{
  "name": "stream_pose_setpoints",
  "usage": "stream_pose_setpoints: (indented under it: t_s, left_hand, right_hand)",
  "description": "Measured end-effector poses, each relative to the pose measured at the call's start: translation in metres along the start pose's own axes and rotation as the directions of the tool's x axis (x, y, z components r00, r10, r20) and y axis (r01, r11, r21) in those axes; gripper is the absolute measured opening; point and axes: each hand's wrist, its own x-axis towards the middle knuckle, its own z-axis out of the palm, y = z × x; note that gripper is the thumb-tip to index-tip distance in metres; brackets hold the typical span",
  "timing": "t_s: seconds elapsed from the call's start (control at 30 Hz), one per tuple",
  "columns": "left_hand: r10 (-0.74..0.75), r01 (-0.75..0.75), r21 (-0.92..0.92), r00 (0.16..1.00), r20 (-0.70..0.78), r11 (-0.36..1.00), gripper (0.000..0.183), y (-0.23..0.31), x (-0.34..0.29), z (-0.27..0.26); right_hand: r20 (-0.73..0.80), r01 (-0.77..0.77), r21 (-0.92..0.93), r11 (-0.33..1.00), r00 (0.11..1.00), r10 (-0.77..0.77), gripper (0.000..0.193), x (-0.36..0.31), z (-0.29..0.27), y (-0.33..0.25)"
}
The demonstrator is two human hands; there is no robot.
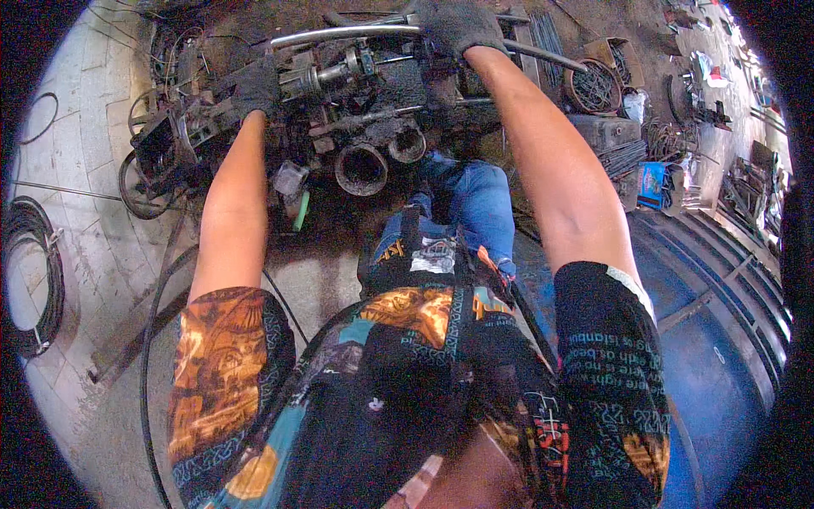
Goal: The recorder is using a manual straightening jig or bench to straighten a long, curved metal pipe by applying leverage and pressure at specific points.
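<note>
A dark, greasy machine (339, 93) with a metal shaft and two round openings fills the space in front of me. Across its far side runs a long, slightly bent metal rod (348, 32). My right hand (458, 27), in a dark glove, is closed over the rod, which comes out on both sides of the glove. My left hand (248, 86), also in a dark glove, rests at the machine's left part. Its fingers blend into the dark metal, so their pose is hidden.
A coiled black hose (52, 280) lies on the floor at the left. To the right stand a round container of wire (593, 87), a blue box (652, 185) and bundles of rods (621, 158). Long metal bars (721, 280) lie over a blue surface.
</note>
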Motion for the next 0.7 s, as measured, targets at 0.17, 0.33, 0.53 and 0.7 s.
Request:
stream_pose_setpoints:
  t_s: [0.17, 0.33, 0.53, 0.7]
  left_hand:
    - [-0.015, 0.015, -0.002, 1.0, 0.008, 1.0, 0.059, 0.009, -0.01, -0.011]
    - [-0.042, 0.042, -0.01, 0.999, 0.016, 0.999, 0.058, 0.014, -0.014, -0.023]
    - [-0.066, 0.066, -0.019, 0.998, 0.018, 0.998, 0.058, 0.022, -0.023, -0.041]
    - [-0.069, 0.069, -0.025, 0.998, 0.016, 0.997, 0.058, 0.048, -0.023, -0.057]
  right_hand:
    - [-0.017, -0.005, 0.057, 0.998, 1.0, 0.005, 0.046, 0.003, 0.005, 0.001]
    - [0.0, -0.045, 0.134, 0.99, 0.999, 0.046, 0.048, 0.004, 0.006, 0.001]
    - [-0.011, 0.141, 0.051, 0.989, 0.99, -0.14, 0.049, 0.001, 0.011, 0.008]
    - [0.003, 0.042, 0.079, 0.996, 0.999, -0.042, 0.044, 0.004, 0.007, 0.019]
